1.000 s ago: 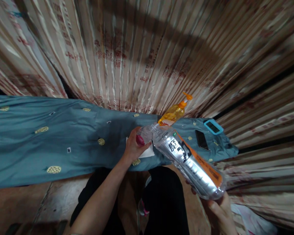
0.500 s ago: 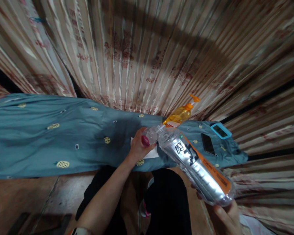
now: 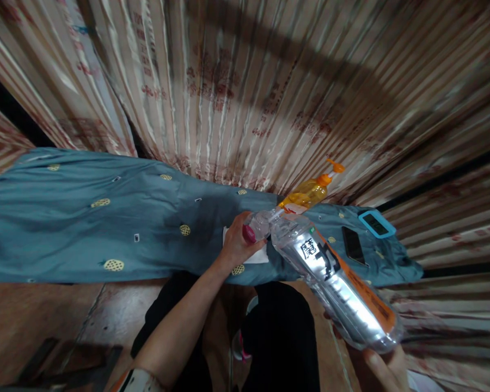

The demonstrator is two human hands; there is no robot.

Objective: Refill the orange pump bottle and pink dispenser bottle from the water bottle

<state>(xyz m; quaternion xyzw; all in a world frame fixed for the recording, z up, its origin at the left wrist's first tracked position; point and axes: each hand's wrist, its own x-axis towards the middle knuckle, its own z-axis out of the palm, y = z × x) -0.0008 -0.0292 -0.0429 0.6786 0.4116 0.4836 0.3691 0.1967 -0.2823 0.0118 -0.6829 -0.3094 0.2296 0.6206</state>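
My right hand (image 3: 386, 367) grips the base of a large clear plastic bottle (image 3: 335, 283) with an orange and black label, tilted so its neck points up and left. The bottle's mouth meets a small clear cup or bottle (image 3: 258, 226) that my left hand (image 3: 237, 245) holds, along with a pink cap at my fingers. Under my left hand a white tissue (image 3: 253, 256) lies on the teal patterned cloth (image 3: 106, 228).
An orange pump bottle (image 3: 310, 191) stands behind the cup. A black phone (image 3: 353, 245) and a blue-framed device (image 3: 376, 224) lie on the cloth at the right. Striped curtains (image 3: 245, 87) hang behind. My dark-trousered legs (image 3: 277, 337) and a brown floor are below.
The view has drifted, so everything sits slightly further right and lower in the picture. Both hands keep their hold, with the big bottle still tipped against the small container.
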